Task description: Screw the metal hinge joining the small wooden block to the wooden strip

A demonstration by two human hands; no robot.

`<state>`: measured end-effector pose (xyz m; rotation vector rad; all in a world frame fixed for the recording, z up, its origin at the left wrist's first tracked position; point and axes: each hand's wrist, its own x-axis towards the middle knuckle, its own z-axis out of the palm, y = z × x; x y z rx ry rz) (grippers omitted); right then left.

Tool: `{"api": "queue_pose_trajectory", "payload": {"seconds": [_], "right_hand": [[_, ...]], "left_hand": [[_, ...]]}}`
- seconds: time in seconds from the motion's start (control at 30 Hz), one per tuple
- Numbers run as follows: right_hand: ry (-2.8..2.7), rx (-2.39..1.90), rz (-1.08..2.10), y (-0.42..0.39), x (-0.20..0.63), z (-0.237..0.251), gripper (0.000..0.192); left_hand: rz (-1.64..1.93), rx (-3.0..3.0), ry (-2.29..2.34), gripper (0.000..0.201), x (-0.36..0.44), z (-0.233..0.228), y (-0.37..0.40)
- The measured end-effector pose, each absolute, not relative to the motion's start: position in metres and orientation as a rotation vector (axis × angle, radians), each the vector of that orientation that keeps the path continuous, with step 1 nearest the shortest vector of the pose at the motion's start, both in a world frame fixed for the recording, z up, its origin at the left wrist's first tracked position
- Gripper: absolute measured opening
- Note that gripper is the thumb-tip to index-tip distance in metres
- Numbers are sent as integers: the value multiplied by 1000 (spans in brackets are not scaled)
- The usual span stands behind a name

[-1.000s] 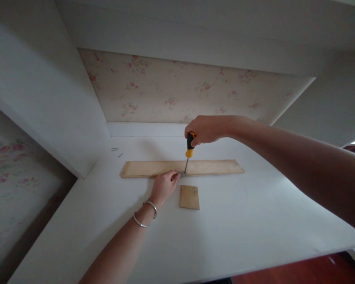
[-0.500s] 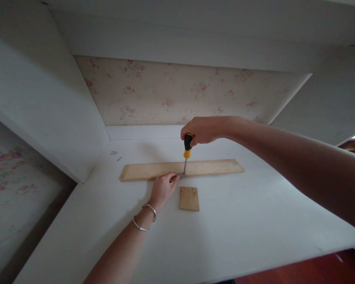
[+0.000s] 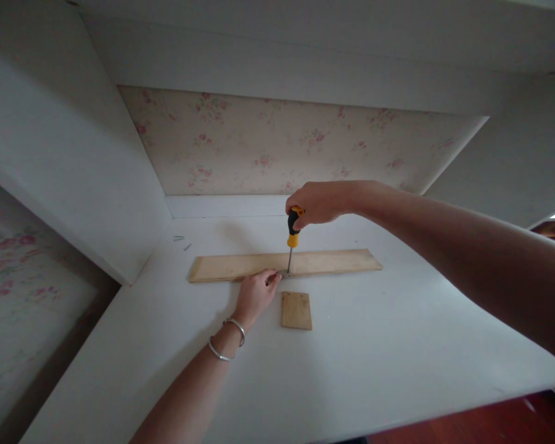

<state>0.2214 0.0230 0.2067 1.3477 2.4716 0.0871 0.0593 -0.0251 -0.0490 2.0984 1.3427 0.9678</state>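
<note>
The right hand [image 3: 319, 202] is gripping a yellow-and-black screwdriver [image 3: 292, 237] upright, tip bearing on small metal hardware [image 3: 283, 273] at the long pale wooden board [image 3: 284, 264]. The left hand [image 3: 255, 295] is pinching that hardware to steady it on the white desk [image 3: 351, 357].

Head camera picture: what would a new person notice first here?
The right hand grips a yellow and black screwdriver upright, its tip down at the middle of a long wooden board on the white table. The left hand, with two bracelets, rests at the board's near edge beside the tip. A small wooden square lies just in front.
</note>
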Motion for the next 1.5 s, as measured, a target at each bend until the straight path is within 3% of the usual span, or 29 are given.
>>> {"api": "queue_pose_trajectory", "payload": {"seconds": [1.03,1.5], "right_hand": [[2396,1499,348,24,219,198,64],[2379,1533,351,26,224,196,62]], "left_hand": [[961,2042,1318,29,60,-52,-22],[949,2098,1362,29,60,-50,-24]]}}
